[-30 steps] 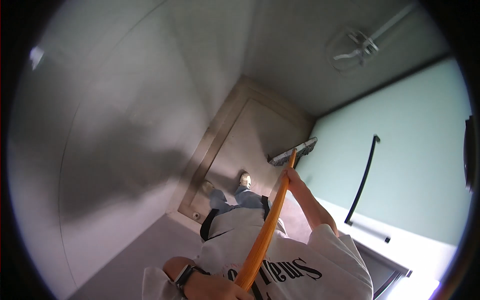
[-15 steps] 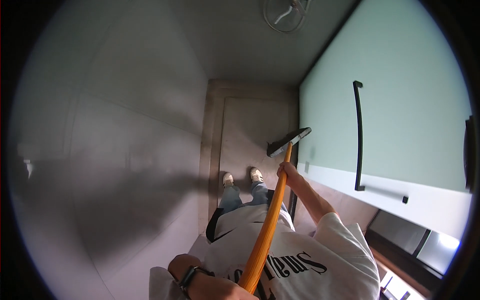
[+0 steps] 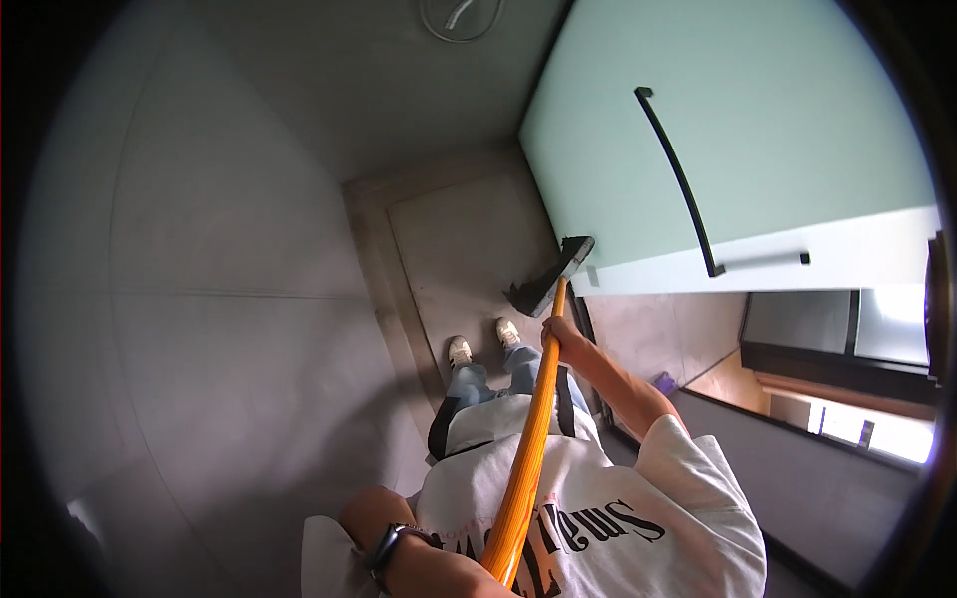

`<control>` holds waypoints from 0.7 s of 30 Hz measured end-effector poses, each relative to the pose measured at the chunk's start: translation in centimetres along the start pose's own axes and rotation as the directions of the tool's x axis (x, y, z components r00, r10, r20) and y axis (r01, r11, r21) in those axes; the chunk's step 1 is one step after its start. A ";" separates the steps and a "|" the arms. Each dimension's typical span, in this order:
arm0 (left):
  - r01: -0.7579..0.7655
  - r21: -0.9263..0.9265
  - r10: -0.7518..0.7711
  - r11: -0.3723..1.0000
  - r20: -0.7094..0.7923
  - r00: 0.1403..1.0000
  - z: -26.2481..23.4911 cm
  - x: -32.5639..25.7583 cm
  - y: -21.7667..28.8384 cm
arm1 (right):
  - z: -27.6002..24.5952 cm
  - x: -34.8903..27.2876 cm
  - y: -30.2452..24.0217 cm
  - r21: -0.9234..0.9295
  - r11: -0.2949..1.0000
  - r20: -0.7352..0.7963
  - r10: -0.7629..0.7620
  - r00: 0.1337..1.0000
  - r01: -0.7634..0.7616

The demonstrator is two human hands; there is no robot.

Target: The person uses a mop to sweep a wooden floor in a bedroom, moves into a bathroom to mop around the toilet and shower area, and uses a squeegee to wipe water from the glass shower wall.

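Only 1 view here, the head cam looking straight down my own front. I've got a long orange pole (image 3: pixel 528 448) running up from my chest to a dark flat squeegee-type head (image 3: pixel 548 279), which sits right at the lower edge of the pale green cabinet door (image 3: pixel 718 130), touching or just shy of it, can't tell which.

My right hand (image 3: pixel 564 337) is wrapped around the pole just below the head, fingers closed on it. My left hand (image 3: pixel 454 578) is at the bottom end, near the wristwatch (image 3: pixel 389 543); the fingers are cut off by the frame, so I can't tell how they sit, though the pole runs right into that hand.

Handling-wise I'd guess the pole is light, stiff and a bit slick, and top-heavy with that head on it. 2 hands well apart looks like the sane grip. My shoes (image 3: pixel 483 344) are on the grey floor (image 3: pixel 249 299) beyond the right hand.
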State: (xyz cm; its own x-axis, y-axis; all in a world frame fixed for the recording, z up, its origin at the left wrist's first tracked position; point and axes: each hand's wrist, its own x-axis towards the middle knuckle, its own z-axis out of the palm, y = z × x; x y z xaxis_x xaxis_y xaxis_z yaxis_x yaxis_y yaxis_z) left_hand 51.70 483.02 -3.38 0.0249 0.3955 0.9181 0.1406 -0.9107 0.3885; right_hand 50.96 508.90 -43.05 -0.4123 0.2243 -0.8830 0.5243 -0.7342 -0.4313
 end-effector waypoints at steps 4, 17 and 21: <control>-0.038 -0.035 0.039 0.999 0.024 0.999 1.8 0.1 0.7 | -1.5 -2.5 2.4 -0.060 0.998 -0.079 -0.032 0.996 0.027; -0.028 -0.411 0.087 0.911 0.125 0.988 2.1 0.7 -8.1 | -11.1 -3.2 6.7 0.389 0.918 -0.269 0.035 0.962 0.076; 0.029 -0.551 0.061 0.834 0.145 0.988 4.7 1.8 -11.4 | -16.0 -3.4 7.4 0.501 0.860 -0.255 0.041 0.966 0.095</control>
State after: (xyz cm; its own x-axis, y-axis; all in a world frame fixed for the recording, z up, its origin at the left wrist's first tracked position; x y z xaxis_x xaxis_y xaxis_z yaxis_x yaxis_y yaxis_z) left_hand 54.84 494.70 -6.49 0.1768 0.3520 0.9192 -0.4269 -0.8140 0.3938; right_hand 68.19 512.96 -46.17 -0.1866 0.3497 -0.9181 0.0386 -0.9312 -0.3626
